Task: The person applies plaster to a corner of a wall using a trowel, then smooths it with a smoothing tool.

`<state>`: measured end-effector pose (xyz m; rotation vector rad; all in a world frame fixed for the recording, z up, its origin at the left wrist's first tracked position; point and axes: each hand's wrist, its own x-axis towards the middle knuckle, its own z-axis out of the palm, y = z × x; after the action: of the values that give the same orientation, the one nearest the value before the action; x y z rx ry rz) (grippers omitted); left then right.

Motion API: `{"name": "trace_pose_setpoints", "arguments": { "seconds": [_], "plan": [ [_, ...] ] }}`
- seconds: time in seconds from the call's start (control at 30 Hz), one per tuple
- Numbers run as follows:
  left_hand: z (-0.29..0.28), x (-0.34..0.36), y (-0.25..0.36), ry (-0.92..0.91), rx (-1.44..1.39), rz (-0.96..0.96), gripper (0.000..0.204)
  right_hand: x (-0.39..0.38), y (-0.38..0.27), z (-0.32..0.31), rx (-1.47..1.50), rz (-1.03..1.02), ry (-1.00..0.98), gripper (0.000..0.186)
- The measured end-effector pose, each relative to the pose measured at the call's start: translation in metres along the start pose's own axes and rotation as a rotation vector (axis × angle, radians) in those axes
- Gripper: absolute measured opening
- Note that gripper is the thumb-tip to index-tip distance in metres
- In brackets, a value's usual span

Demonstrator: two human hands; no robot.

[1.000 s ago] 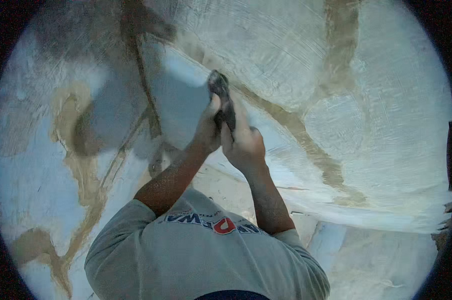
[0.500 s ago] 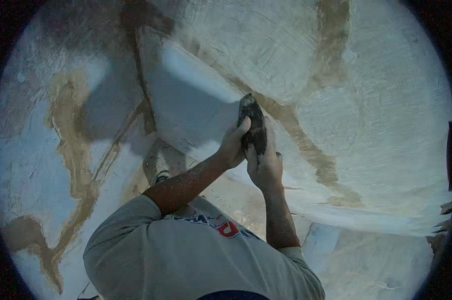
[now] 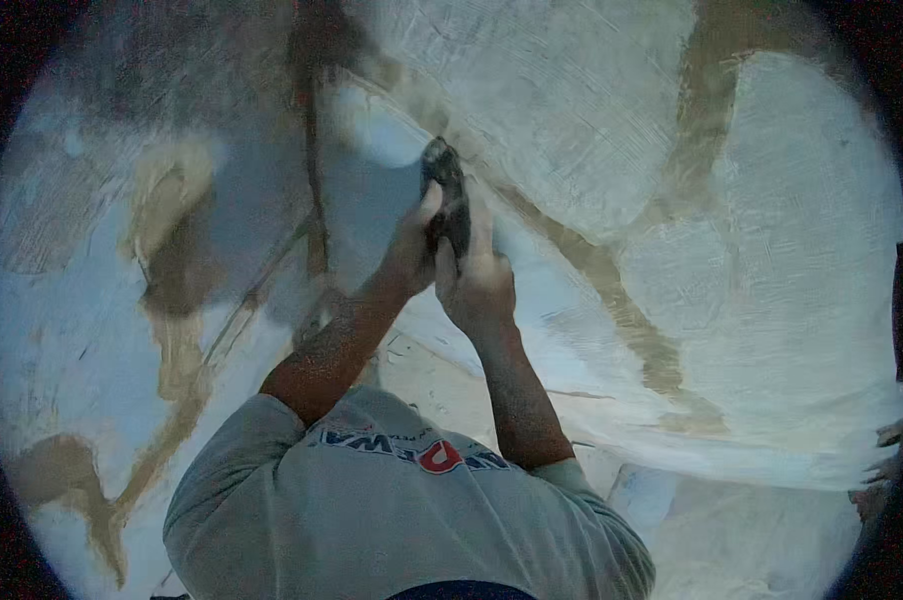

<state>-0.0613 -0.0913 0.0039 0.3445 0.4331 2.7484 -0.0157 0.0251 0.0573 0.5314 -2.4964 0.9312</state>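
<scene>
1. The block (image 3: 450, 215), dark and elongated, is between the two hands, over the pale surface (image 3: 562, 110), its far end near the brown streak (image 3: 584, 262). Whether it touches the surface, I cannot tell.
2. It might slip or twist if the grip is uneven, since both hands seem to bear mostly on its sides. If its far end tipped into the surface, it could gouge it; fingertips close to the edges could get scraped.
3. The left hand (image 3: 410, 245) is closed around the block's left side, thumb along it; its other fingers are mostly hidden.
4. The right hand (image 3: 482, 285) is partly closed, thumb at the near end, a finger stretched along the right side, holding it too; blur hides finer contact.
</scene>
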Motion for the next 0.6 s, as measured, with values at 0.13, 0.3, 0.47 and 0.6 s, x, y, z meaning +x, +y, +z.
{"name": "trace_pose_setpoints", "arguments": {
  "seconds": [0.13, 0.3, 0.47, 0.6],
  "plan": [
    [0.01, -0.004, -0.065, 0.106, -0.047, -0.054, 0.044, -0.039, 0.006, -0.045, -0.027, 0.197, -0.085, 0.071],
    [0.03, -0.018, -0.123, 0.08, -0.046, -0.17, 0.051, -0.086, 0.025, -0.084, -0.041, 0.238, -0.061, 0.072],
    [0.031, -0.018, -0.102, 0.085, 0.008, -0.13, 0.044, -0.079, 0.028, -0.074, -0.006, 0.201, -0.047, 0.072],
    [0.014, -0.008, -0.062, 0.082, -0.003, -0.08, 0.044, -0.047, 0.014, -0.044, -0.031, 0.08, -0.04, 0.075]
  ]
}}
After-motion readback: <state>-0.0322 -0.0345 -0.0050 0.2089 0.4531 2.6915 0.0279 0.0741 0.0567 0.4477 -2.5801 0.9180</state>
